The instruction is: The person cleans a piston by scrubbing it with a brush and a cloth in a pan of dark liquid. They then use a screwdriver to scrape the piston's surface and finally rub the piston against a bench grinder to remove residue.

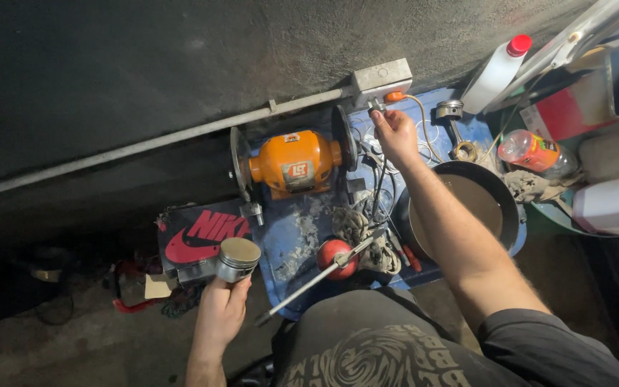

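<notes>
Below the left hand [220, 312] no grinding has begun: it grips a piston [237, 259], while the right hand [394, 132] pinches a plug [376, 106] beside the grinder [293, 163].

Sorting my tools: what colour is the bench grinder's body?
Orange, on the bench grinder, with dark wheel guards at both ends; the head view shows it clearly.

Worn on the head, looking steeply down over the lap. Close above the blue surface [291, 236]. Facing a dark wall [145, 64].
</notes>
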